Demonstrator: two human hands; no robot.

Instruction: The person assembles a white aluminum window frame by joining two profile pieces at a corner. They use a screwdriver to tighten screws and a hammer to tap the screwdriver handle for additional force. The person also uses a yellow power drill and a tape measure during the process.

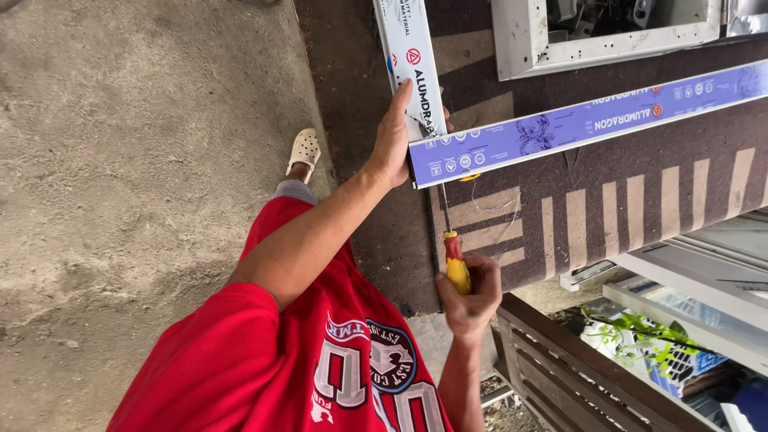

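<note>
- Screwdriver (453, 240): red-and-yellow handle, thin shaft, centre of frame; shaft runs up to the corner where two aluminium profiles meet.
- Right hand (472, 294): clenched round the screwdriver handle, lower centre.
- Left hand (394, 138): fingers straight, palm pressed flat against the white profile (410, 56) at the joint, upper centre.
- White profile runs up to the top edge; purple-filmed profile (592, 120) runs from the joint out to the right edge, tilted slightly upward.
- Both profiles lie on a brown mat with tan stripes (608, 216), right half of frame.
- White frame piece (520, 48) at top right, well apart from the joint.
- Concrete floor (136, 160) fills the left; wooden bench slats (560, 368) lower right.
</note>
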